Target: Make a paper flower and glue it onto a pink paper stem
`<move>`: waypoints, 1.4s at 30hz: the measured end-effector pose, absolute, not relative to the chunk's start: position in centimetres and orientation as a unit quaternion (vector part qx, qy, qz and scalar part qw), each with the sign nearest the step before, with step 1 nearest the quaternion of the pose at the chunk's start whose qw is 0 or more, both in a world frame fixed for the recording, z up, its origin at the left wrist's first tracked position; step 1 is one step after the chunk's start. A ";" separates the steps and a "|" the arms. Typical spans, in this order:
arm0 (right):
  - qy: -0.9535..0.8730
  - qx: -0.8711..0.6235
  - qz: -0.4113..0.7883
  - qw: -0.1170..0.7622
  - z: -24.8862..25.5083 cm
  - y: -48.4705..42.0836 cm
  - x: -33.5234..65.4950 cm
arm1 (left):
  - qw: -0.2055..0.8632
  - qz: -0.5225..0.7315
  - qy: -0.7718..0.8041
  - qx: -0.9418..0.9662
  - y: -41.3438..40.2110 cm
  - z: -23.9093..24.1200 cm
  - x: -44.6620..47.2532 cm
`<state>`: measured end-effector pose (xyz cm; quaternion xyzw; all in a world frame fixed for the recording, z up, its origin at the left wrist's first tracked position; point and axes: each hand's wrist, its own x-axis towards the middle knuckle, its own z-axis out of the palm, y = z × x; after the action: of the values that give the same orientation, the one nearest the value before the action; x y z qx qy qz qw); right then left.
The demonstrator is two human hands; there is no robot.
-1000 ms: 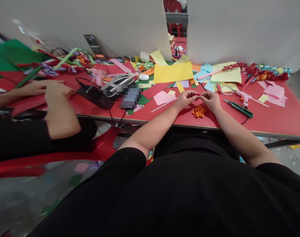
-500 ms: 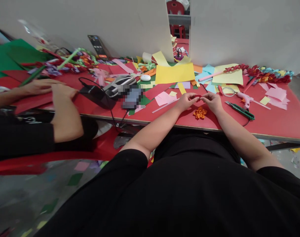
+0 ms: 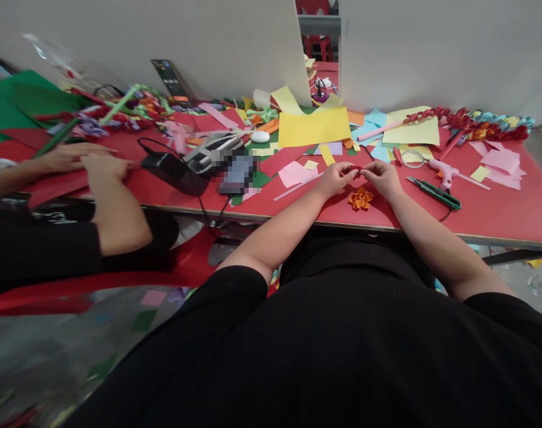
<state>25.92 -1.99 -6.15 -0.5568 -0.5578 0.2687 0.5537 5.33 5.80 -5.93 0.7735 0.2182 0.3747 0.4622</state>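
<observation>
Orange paper flower (image 3: 361,199): folded, pointed petals spread outward. Small red piece (image 3: 356,168): just beyond the flower, mostly hidden, shape unclear.

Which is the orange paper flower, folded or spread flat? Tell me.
Folded: the orange paper flower shows pointed petals with shadowed gaps between them, as it sits on the red table.

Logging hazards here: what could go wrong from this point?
Small red piece pinched by left hand and right hand: could slip, blending into the red table.
Green cutter: tip roughly faces the right hand; reaching sideways might nick it.
Orange paper flower: near the table's edge, could get bumped off.
</observation>
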 end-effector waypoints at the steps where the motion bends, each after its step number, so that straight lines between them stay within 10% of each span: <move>1: -0.555 -0.556 0.271 0.556 -6.1 -2.0 25.9 | 0.460 0.375 0.218 0.774 5.7 -5.9 5.3; 42: -0.481 -0.534 0.368 0.590 -6.4 -1.7 26.1 | 0.446 0.384 0.202 0.783 5.7 -6.0 5.4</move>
<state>26.14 -1.69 -6.37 -0.5336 -0.4809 0.3683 0.5902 5.41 5.68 -6.01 0.7832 0.2018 0.3839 0.4455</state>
